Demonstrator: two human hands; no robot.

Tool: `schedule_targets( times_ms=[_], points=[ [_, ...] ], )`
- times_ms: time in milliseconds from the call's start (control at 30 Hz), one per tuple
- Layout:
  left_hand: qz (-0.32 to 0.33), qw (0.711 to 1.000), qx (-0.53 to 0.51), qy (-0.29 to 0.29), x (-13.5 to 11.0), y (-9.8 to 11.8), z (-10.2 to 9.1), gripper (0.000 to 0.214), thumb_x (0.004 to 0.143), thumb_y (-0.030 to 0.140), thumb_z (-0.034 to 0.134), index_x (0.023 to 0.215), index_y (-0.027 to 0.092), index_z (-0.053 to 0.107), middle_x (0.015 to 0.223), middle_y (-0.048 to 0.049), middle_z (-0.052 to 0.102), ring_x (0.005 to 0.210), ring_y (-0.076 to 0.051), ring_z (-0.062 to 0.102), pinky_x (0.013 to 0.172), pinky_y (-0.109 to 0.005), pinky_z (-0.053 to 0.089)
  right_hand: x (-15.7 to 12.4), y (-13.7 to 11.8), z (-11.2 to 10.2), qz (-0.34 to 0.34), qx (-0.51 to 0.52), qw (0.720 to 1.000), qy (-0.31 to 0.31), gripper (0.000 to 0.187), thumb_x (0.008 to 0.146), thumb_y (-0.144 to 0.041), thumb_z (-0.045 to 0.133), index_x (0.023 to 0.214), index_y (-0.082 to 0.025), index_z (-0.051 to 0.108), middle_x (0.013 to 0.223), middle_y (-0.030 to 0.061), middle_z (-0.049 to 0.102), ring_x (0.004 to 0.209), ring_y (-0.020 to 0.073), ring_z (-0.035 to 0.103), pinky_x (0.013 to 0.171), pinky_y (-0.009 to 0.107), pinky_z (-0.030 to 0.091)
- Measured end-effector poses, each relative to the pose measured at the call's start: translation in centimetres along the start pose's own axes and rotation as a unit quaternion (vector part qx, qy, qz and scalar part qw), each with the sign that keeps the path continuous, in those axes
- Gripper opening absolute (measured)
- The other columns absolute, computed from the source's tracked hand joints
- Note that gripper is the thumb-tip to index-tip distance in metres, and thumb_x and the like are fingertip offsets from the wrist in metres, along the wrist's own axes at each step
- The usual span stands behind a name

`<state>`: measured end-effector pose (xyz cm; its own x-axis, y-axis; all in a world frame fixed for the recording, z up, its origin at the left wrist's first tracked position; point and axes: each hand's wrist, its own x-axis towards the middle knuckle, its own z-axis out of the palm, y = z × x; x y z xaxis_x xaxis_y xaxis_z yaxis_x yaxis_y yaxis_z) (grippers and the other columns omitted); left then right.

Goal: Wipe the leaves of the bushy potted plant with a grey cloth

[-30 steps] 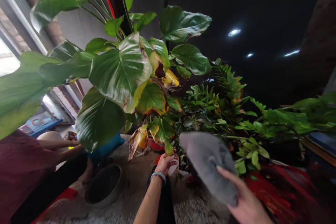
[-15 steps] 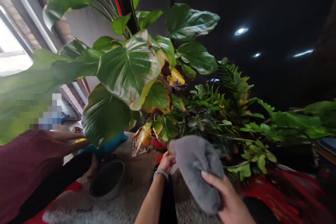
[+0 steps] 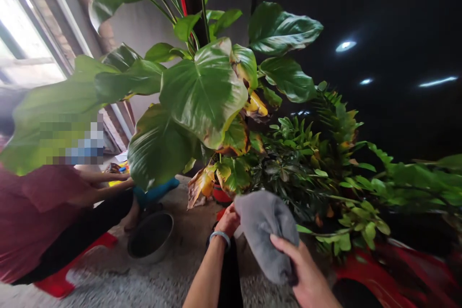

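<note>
A grey cloth point(image 3: 265, 231) hangs bunched in front of me. My right hand point(image 3: 301, 262) grips its lower right part, thumb laid over the top. My left hand point(image 3: 228, 221), wearing a pale bracelet point(image 3: 221, 237), is closed at the left edge of the cloth; its fingertips are partly hidden there. Just beyond both hands stands a large leafy plant point(image 3: 204, 91) with broad green leaves. Some lower leaves are yellow and brown, among them a dried leaf point(image 3: 199, 186). Part of a red pot point(image 3: 221, 194) shows under the leaves.
To the left, a person in a maroon top point(image 3: 54, 202) sits on a red stool point(image 3: 59, 281), arms stretched forward. A dark basin point(image 3: 151, 238) stands on the floor between us. More green plants point(image 3: 310, 168) fill the right, before a dark glossy wall point(image 3: 390, 24). Something red point(image 3: 393, 269) lies lower right.
The view has turned slightly left, so the plant and the seated person appear further right. My right hand and the cloth have shifted a little left, closer to my left hand.
</note>
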<state>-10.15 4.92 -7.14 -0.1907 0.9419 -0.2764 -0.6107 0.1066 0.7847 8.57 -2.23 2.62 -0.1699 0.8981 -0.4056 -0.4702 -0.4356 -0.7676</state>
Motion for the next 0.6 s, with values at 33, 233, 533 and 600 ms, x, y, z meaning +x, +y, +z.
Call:
schedule_targets(
  times_ms=[33,233,533,600],
  points=[
    [0.008,1.000,-0.015,-0.018,-0.3,0.3,-0.2,0.040,0.043,0.018,0.075,0.083,0.020,0.070,0.091,-0.0072,0.071,0.076,-0.023,0.062,0.064,-0.032,0.048,0.4,-1.3,0.7,-0.030,0.008,0.999,-0.005,0.042,0.045,-0.030,0.088,0.082,-0.017,0.075,0.081,0.0071,0.078,0.084,0.0289,0.072,0.080,0.039,0.055],
    [0.016,0.999,-0.007,-0.040,-1.2,0.7,0.3,0.042,0.042,0.032,0.083,0.079,0.019,0.067,0.078,-0.0049,0.067,0.070,-0.020,0.061,0.061,-0.032,0.049,3.9,-2.8,2.8,-0.076,0.028,0.997,0.020,0.039,0.038,-0.024,0.087,0.074,-0.016,0.074,0.072,0.0058,0.077,0.068,0.0261,0.071,0.062,0.035,0.055],
    [0.008,0.991,0.073,0.111,1.1,0.0,-0.3,0.027,0.062,0.036,0.079,0.062,0.018,0.059,0.058,0.0019,0.059,0.057,-0.013,0.056,0.056,-0.025,0.045,0.2,-1.4,1.3,-0.003,0.036,0.999,-0.004,0.036,0.046,-0.027,0.087,0.079,-0.017,0.075,0.075,0.0053,0.077,0.068,0.0234,0.070,0.060,0.032,0.054],
    [-0.003,0.984,0.090,0.153,2.0,-0.1,-0.7,0.024,0.073,0.034,0.072,0.064,0.019,0.056,0.060,0.0030,0.057,0.056,-0.011,0.054,0.055,-0.023,0.045,1.1,-4.2,2.7,-0.068,0.068,0.995,-0.018,0.038,0.046,-0.023,0.087,0.081,-0.018,0.075,0.079,0.0047,0.078,0.078,0.0254,0.071,0.071,0.035,0.055]
  ],
)
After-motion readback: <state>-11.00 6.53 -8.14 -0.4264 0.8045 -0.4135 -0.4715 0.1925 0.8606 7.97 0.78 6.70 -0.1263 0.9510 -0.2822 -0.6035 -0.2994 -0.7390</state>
